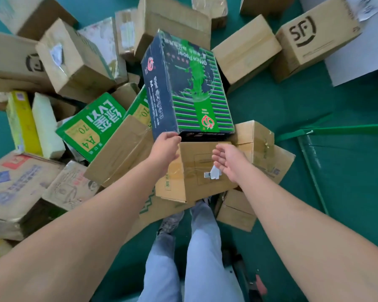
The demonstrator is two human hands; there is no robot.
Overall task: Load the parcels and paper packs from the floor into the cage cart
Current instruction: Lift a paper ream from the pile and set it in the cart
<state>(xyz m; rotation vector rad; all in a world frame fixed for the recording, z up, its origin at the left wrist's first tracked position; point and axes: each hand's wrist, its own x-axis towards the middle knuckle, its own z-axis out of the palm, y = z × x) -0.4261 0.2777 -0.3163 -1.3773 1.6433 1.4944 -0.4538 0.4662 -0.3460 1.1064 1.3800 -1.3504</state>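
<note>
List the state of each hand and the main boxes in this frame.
Left hand: gripping the near corner of the dark paper box.
Right hand: open, holding nothing, above a brown carton.
Dark paper box: tilted, resting on the pile.
Brown carton: taped shut, torn label, beneath the hands.
Green A4 pack: lying tilted in the pile.
SF box: closed, on the floor.

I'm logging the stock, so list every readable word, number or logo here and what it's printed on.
"Office Paper", upside down: dark blue and green paper box.
"LVXI", "A4", "70": green paper pack.
"70": second green pack behind it.
"SF" logo: cardboard box, upper right.
Chinese lettering, the fine print, the shipping labels and the lower left carton: too blurred to read.
</note>
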